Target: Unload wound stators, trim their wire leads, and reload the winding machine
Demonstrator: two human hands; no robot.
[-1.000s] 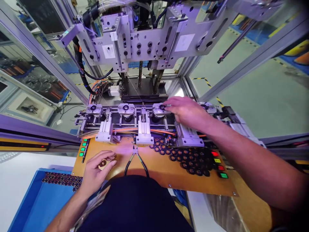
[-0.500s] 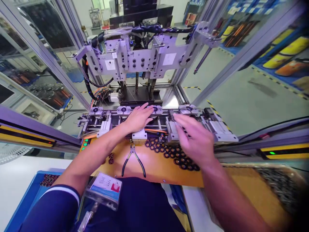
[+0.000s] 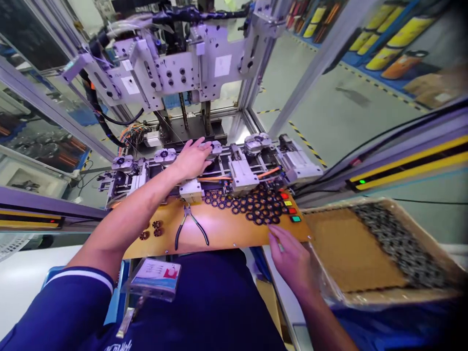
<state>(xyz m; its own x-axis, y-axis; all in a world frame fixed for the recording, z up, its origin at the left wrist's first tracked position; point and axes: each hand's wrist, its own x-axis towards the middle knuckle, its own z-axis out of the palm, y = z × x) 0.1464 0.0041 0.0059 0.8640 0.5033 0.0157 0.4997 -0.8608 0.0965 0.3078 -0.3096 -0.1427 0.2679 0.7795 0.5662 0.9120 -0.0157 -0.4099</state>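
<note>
My left hand (image 3: pixel 193 158) lies with fingers spread over one of the round fixtures (image 3: pixel 216 148) on the machine's rail; nothing shows in its grip. My right hand (image 3: pixel 290 253) is low at the right, its thumb and forefinger close together at the near edge of a cluster of black rings (image 3: pixel 256 204). Whether a ring is between those fingertips is too small to tell. Pliers (image 3: pixel 188 219) with spread black handles rest on the orange panel (image 3: pixel 223 236). Several copper-coloured rings (image 3: pixel 157 228) sit left of them.
A metal plate assembly (image 3: pixel 175 70) stands above the rail. Coloured buttons (image 3: pixel 291 210) are at the panel's right end. Beyond them is a lined box (image 3: pixel 351 253) with many dark parts. Light-curtain bars (image 3: pixel 409 161) and frame posts flank both sides.
My right hand has moved down from the fixtures to the near edge of the black rings. My left hand stays at the same fixture. The view has turned to the right and downward.
</note>
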